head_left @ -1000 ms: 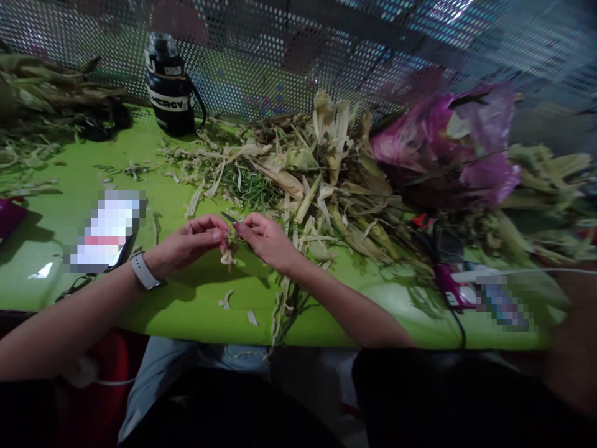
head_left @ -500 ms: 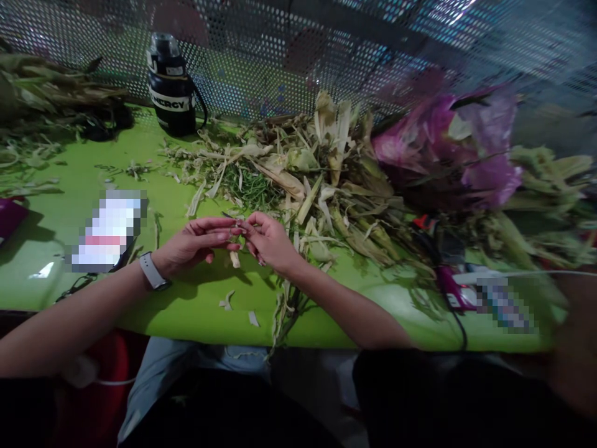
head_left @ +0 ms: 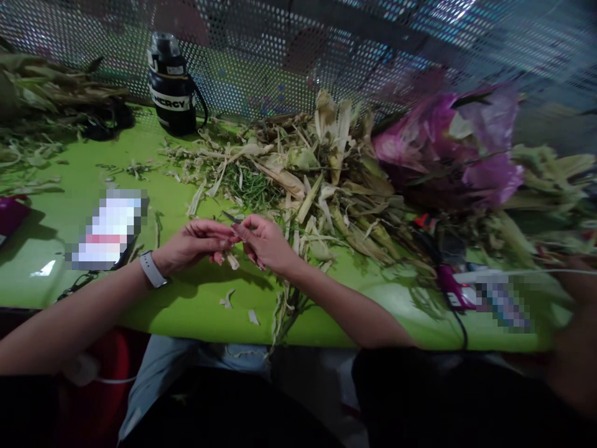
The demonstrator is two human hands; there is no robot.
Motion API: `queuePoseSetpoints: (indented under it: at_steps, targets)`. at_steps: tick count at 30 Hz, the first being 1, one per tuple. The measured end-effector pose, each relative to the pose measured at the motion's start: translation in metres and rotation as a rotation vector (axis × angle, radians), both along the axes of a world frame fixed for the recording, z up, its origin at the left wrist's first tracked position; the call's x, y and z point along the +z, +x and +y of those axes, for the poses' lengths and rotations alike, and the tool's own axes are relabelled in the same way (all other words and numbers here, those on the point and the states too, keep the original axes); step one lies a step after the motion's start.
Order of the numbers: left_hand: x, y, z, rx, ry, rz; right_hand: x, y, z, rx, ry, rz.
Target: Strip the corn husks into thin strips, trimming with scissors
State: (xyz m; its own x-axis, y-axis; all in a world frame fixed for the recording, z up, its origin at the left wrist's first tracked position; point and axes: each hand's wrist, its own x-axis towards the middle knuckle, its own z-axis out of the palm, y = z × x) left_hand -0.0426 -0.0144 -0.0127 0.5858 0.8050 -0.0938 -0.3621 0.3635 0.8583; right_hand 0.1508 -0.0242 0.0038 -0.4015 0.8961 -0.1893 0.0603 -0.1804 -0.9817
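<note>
My left hand [head_left: 203, 242], with a white watch band [head_left: 153, 269] at the wrist, pinches a small pale plant piece [head_left: 232, 260] whose end hangs below the fingers. My right hand [head_left: 267, 242] meets it at the fingertips, closed around a thin dark blade [head_left: 229, 216] that points up and left. Its handle is hidden in the fingers. Both hands are just above the green table [head_left: 186, 311]. Behind them spreads a heap of dry husks [head_left: 345, 186] with a clump of thin green strands [head_left: 249, 186] in it.
A black bottle [head_left: 172, 93] stands at the back before a perforated metal panel [head_left: 261, 56]. A lit phone [head_left: 109, 227] lies left. On the right are a pink plastic bag [head_left: 420, 143], a purple device [head_left: 450, 286] with a cable, and a blurred arm of another person [head_left: 578, 336].
The dark blade now sticks out farther above my right fingers, which have turned slightly. My left fingers have closed more, and the pale piece has shifted a little left.
</note>
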Motion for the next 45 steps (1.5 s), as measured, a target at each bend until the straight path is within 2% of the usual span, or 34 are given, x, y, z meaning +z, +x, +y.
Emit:
queuePoseSetpoints:
  at_steps: [6,11,14,17,23,30,34,39,45]
  targets:
    - [-0.001,0.005,-0.002,-0.044,0.068,-0.029,-0.008,-0.001,-0.002,0.012,0.028,0.011]
    - [0.003,0.006,0.0,0.144,-0.063,-0.047,-0.005,-0.004,-0.007,-0.114,0.124,0.041]
    - [0.005,0.006,0.001,0.223,-0.17,-0.032,-0.004,-0.005,-0.009,-0.182,0.196,0.066]
    - [0.004,0.008,0.001,0.281,-0.198,0.031,-0.009,-0.006,-0.009,-0.201,0.288,0.066]
    - [0.0,0.01,-0.005,0.142,-0.044,0.209,-0.02,-0.003,-0.008,-0.186,0.441,-0.011]
    - [0.008,0.006,-0.005,0.1,0.037,0.204,-0.015,-0.001,-0.009,-0.183,0.513,-0.072]
    - [0.007,0.006,-0.005,0.044,0.103,0.19,-0.015,-0.002,-0.01,-0.184,0.525,-0.066]
    - [0.005,0.007,-0.005,0.087,0.186,0.208,-0.015,-0.001,-0.009,-0.15,0.501,-0.065]
    - [0.014,0.002,-0.004,0.168,0.396,0.304,-0.005,0.006,-0.003,-0.095,0.434,-0.119]
